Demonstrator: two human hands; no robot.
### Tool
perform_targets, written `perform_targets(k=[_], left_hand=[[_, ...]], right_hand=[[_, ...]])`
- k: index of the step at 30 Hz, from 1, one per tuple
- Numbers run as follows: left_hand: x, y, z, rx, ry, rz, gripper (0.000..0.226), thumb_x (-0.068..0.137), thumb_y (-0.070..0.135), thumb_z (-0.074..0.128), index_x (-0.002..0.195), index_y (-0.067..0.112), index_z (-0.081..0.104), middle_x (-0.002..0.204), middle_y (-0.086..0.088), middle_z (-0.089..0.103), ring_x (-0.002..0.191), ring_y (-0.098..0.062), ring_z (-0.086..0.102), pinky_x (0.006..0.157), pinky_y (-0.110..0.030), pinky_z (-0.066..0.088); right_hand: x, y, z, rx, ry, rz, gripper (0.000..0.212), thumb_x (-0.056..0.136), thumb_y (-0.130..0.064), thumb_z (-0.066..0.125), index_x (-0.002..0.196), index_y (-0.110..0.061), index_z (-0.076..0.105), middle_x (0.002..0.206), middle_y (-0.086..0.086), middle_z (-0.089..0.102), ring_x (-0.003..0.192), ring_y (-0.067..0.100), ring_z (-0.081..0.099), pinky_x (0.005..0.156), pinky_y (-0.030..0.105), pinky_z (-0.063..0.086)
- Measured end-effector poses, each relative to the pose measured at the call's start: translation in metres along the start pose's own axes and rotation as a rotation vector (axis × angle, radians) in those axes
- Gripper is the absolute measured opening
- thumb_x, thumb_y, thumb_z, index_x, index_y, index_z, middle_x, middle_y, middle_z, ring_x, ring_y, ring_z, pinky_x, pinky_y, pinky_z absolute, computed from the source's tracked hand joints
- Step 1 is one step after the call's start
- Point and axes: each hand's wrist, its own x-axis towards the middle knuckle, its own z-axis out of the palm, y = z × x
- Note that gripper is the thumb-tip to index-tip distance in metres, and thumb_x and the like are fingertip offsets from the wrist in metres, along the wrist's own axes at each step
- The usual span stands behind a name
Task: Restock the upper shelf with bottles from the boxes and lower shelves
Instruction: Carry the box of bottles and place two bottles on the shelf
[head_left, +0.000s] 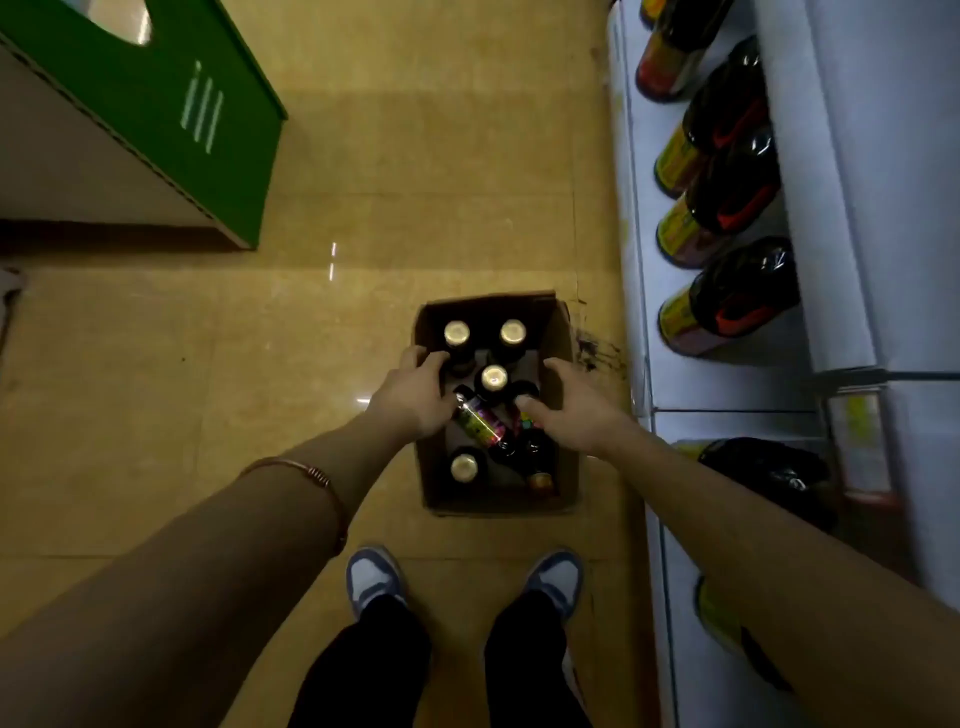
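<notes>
My left hand (415, 397) and right hand (566, 402) reach into the cardboard box (563, 332), fingers curled around lying glass bottles (480, 418); heavy, slick, breakable, so I'd hold the bodies

One cardboard box (563, 332) holds six bottles (457, 333) (four upright, two lying); two hands (413, 397).

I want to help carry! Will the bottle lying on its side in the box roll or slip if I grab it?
The lying bottle looks round and glossy, so it would probably roll if nudged and may feel slippery. It leans on upright bottles in the cardboard box, so lifting it could knock them. It looks dark and full, likely heavy for its size.
</notes>
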Motion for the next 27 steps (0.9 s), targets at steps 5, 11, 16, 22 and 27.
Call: perform_targets(k=[5, 11, 16, 22, 27], left_hand=[[0.028, -0.023, 0.032, 0.116, -0.025, -0.034, 0.068, 0.093, 0.025, 0.055, 0.151, 0.027, 0.021, 0.16, -0.007, 0.0, 0.133, -0.034, 0.042, 0.102, -0.039, 0.044], [0.055, -0.049, 0.074, -0.023, 0.027, -0.15, 0.09, 0.091, 0.018, 0.058, 0.153, 0.014, -0.007, 0.161, -0.008, -0.012, 0.132, -0.038, 0.042, 0.102, -0.042, 0.041], [0.075, -0.071, 0.095, -0.119, 0.08, -0.201, 0.099, 0.091, 0.02, 0.06, 0.15, 0.012, -0.02, 0.148, -0.022, 0.037, 0.117, -0.041, 0.054, 0.096, -0.047, 0.044], [0.097, -0.084, 0.1, -0.304, 0.127, -0.379, 0.045, 0.093, 0.017, 0.055, 0.136, 0.007, 0.045, 0.126, -0.022, 0.058, 0.112, -0.039, 0.058, 0.095, -0.044, 0.05], [0.109, -0.082, 0.101, -0.397, 0.055, -0.513, 0.042, 0.097, 0.029, 0.054, 0.123, -0.004, 0.055, 0.121, -0.024, 0.061, 0.108, -0.041, 0.06, 0.092, -0.048, 0.052]], right_hand=[[0.052, 0.038, 0.032, -0.116, 0.008, 0.025, 0.074, 0.095, -0.033, 0.058, 0.154, -0.032, 0.014, 0.158, 0.014, 0.021, 0.143, 0.037, 0.025, 0.114, 0.05, 0.032], [0.089, 0.064, 0.056, -0.194, 0.094, 0.123, 0.089, 0.094, -0.028, 0.062, 0.155, -0.031, -0.003, 0.161, 0.014, -0.019, 0.147, 0.043, -0.01, 0.117, 0.053, 0.016], [0.107, 0.093, 0.068, -0.206, 0.308, 0.05, 0.109, 0.084, 0.001, 0.067, 0.155, -0.024, -0.011, 0.163, 0.012, -0.002, 0.127, 0.037, 0.046, 0.082, 0.04, 0.05], [0.127, 0.118, 0.066, -0.076, 0.399, 0.137, 0.093, 0.088, -0.001, 0.062, 0.156, -0.026, 0.003, 0.126, 0.02, 0.056, 0.094, 0.029, 0.057, 0.066, 0.036, 0.047], [0.143, 0.123, 0.058, 0.119, 0.296, 0.246, 0.04, 0.101, -0.027, 0.049, 0.136, -0.01, 0.048, 0.119, 0.017, 0.06, 0.104, 0.03, 0.059, 0.085, 0.043, 0.052]])
